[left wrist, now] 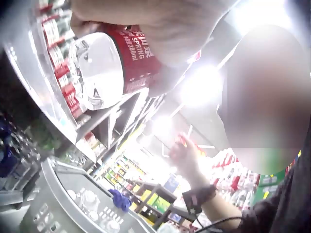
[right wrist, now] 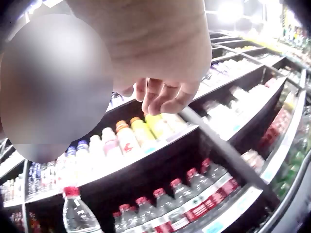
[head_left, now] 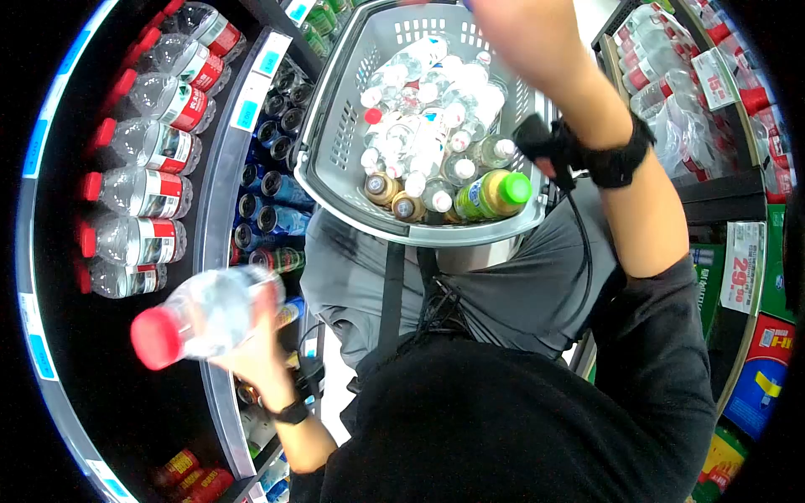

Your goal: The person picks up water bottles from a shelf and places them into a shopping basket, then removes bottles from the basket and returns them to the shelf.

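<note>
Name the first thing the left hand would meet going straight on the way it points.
The left hand, holding a bottle, would probably meet the grey shelf edge first, beside the red-capped bottles, though depth is unclear.

In the head view, cannot see all of the right hand [head_left: 524,38], cut off by the top edge, nor one corner of the basket [head_left: 470,235] behind it. Cannot make out the left hand [head_left: 254,350] or its bottle [head_left: 222,306] sharply, both blurred. Cannot count the overlapping piled bottles [head_left: 419,126] or read the blue tags [head_left: 267,63], too small.
</note>
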Available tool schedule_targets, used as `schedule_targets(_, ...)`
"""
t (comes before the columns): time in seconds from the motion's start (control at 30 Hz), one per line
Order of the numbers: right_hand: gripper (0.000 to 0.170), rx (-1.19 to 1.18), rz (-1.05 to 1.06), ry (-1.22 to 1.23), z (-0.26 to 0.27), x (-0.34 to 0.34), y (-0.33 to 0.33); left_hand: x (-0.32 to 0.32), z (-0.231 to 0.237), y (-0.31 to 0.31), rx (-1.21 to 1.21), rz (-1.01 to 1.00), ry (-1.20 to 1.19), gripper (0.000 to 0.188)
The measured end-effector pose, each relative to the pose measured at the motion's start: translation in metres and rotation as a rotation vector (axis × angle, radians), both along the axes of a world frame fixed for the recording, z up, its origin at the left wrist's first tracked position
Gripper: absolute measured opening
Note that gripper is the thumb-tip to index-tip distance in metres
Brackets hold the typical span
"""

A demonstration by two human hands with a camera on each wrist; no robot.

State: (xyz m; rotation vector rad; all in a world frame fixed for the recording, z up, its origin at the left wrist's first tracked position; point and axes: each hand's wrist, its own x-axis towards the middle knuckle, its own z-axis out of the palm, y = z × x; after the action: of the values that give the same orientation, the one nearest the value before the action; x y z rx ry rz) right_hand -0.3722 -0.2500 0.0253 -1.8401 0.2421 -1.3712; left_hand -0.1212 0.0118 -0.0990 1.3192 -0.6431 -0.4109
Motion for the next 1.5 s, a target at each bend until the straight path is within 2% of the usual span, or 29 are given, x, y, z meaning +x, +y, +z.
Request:
schedule_targets(0.03,0.022,0.018,-0.103,-0.009,0.0,-0.01,-0.009,-0.005,0.013,0.0,0.2,0.195,-0.641,0.073)
schedule_targets(0.1,0.02,0.09,-0.182,-0.006,-0.012,-0.025,-0.034,0.017,0.049,0.02,0.116,0.274,-0.493,0.055)
schedule_targets(0.17,0.018,0.222,-0.325,-0.008,-0.03,-0.035,-0.059,0.047,0.062,0.041,0.147,0.339,-0.483,0.051)
schedule_targets(0.23,0.02,0.241,-0.365,-0.021,-0.046,-0.038,-0.073,0.066,0.07,0.054,0.288,0.427,-0.665,0.047)
schedule_targets(0.27,0.021,0.269,-0.398,0.01,-0.049,-0.04,-0.076,0.077,0.079,0.062,0.23,0.419,-0.465,0.044)
schedule_targets(0.3,0.022,0.299,-0.427,0.043,-0.053,-0.04,-0.079,0.096,0.077,0.074,0.204,0.395,-0.444,0.042)
schedule_targets(0.43,0.025,0.244,-0.463,0.109,-0.066,-0.04,-0.086,0.12,0.075,0.086,0.166,0.436,-0.31,0.045)
schedule_targets(0.5,0.029,0.234,-0.462,0.164,-0.071,-0.031,-0.082,0.143,0.069,0.094,0.172,0.386,-0.262,0.054)
schedule_targets(0.53,0.032,0.347,-0.49,0.139,-0.083,-0.053,-0.093,0.143,0.066,0.092,0.18,0.365,-0.212,0.055)
schedule_targets(0.57,0.033,0.342,-0.537,0.22,-0.085,-0.049,-0.09,0.151,0.061,0.087,0.199,0.354,-0.188,0.053)
schedule_targets(0.6,0.028,0.429,-0.572,0.162,-0.076,-0.039,-0.078,0.143,0.065,0.085,0.191,0.296,-0.227,0.052)
schedule_targets(0.63,0.028,0.407,-0.517,0.134,-0.069,-0.048,-0.082,0.137,0.072,0.089,0.17,0.31,-0.142,0.05)
schedule_targets(0.67,0.024,0.264,-0.471,0.207,-0.07,-0.049,-0.083,0.142,0.061,0.068,0.133,0.227,-0.189,0.048)
schedule_targets(0.7,0.02,0.091,-0.439,0.278,-0.069,-0.047,-0.088,0.133,0.071,0.059,0.156,0.216,-0.143,0.046)
schedule_targets(0.83,0.021,0.072,-0.35,0.269,-0.069,-0.018,-0.088,0.14,0.063,0.033,0.161,0.216,-0.142,0.049)
schedule_targets(1.07,0.023,0.075,-0.45,0.391,-0.081,-0.028,-0.077,0.128,0.056,-0.007,0.144,0.113,-0.097,0.053)
schedule_targets(1.1,0.024,0.068,-0.503,0.431,-0.08,-0.044,-0.071,0.131,0.045,-0.009,0.121,0.082,-0.165,0.052)
schedule_targets(1.13,0.023,-0.024,-0.498,0.411,-0.082,-0.047,-0.076,0.124,0.056,0.0,0.089,0.117,-0.176,0.051)
schedule_targets(1.17,0.022,-0.079,-0.497,0.422,-0.088,-0.046,-0.076,0.133,0.041,-0.016,0.127,0.051,-0.204,0.049)
schedule_targets(1.23,0.024,-0.027,-0.551,0.57,-0.073,-0.042,-0.066,0.123,0.05,0.001,0.117,0.124,-0.241,0.051)
schedule_targets(1.3,0.023,-0.133,-0.591,0.494,-0.068,-0.027,-0.063,0.147,0.036,0.006,0.216,0.119,-0.241,0.062)
schedule_targets(1.4,0.022,0.007,-0.508,0.477,-0.079,-0.02,-0.067,0.148,0.025,0.013,0.217,0.204,-0.28,0.066)
schedule_targets(1.5,0.021,-0.044,-0.527,0.455,-0.073,-0.03,-0.07,0.129,0.042,0.015,0.217,0.292,-0.325,0.064)
